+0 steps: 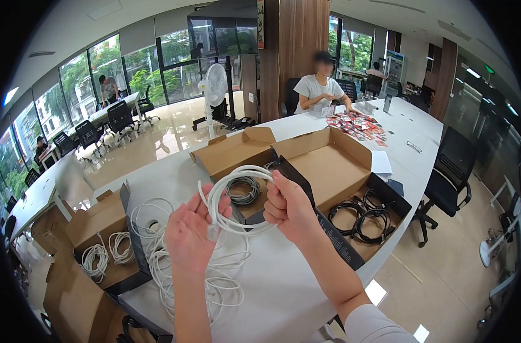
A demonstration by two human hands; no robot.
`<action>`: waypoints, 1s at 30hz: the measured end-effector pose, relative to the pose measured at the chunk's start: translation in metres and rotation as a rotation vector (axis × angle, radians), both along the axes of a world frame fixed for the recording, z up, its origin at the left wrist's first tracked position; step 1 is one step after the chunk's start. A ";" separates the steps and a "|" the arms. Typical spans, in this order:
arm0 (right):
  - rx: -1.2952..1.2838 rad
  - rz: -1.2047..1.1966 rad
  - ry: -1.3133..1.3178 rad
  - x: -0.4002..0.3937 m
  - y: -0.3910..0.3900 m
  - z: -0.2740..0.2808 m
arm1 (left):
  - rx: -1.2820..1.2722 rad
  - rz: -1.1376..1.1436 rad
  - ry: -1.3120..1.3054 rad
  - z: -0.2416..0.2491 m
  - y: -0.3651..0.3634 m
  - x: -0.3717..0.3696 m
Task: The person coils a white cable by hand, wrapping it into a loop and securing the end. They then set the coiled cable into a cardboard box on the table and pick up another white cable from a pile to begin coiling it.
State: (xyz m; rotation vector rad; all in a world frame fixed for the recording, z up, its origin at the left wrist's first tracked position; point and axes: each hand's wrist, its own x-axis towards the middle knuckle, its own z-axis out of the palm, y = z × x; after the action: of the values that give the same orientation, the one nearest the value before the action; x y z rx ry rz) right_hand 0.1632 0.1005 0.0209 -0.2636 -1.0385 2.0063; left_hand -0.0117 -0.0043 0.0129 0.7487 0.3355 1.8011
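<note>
A coiled white cable [216,200] hangs in front of me above the table. My right hand [287,201] is closed around the coil's right side, thumb on top. On the coil's left side, my left hand [190,233] is palm up with its fingers stretched out, touching the loops. A pale connector [213,232] on the cable dangles by the left palm. Beneath my left forearm, a loose tangle of white cable [229,286] spreads over the table. Behind the held coil, a bundle of grey cable [243,194] lies in an open cardboard box [232,153].
Black cables [377,223] lie in the open box [329,163] at right. Another box [97,220] at left holds white cable coils [94,260]. Across the white table [306,280], a person [317,86] sits by a pile of red packets [360,126]. A black chair [450,166] stands right.
</note>
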 end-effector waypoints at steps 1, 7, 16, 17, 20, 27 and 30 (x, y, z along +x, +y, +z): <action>0.017 0.001 -0.031 -0.001 -0.001 0.001 | -0.016 0.008 0.070 -0.001 -0.001 -0.002; 0.122 -0.001 -0.116 -0.004 -0.005 0.001 | -0.107 0.135 0.511 -0.002 -0.005 0.001; 0.116 0.028 -0.121 -0.012 -0.006 -0.006 | -0.100 -0.123 0.356 0.000 -0.009 -0.003; 0.152 -0.005 -0.124 -0.015 -0.007 -0.008 | -0.117 -0.112 0.346 0.002 -0.011 -0.002; 0.568 -0.287 -0.286 -0.024 -0.004 -0.022 | -0.143 -0.135 0.268 0.008 -0.020 -0.003; 1.106 -0.449 -0.370 -0.023 -0.006 -0.017 | -0.215 -0.396 -0.007 0.011 -0.027 -0.011; 1.032 -0.255 -0.375 -0.025 0.001 -0.026 | -0.269 -0.368 0.074 0.013 -0.030 -0.009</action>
State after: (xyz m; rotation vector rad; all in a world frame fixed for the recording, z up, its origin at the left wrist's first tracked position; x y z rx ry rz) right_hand 0.1377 0.1018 -0.0052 -0.1887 -2.0062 1.0093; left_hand -0.0210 -0.0346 0.0263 0.6395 0.4473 1.3533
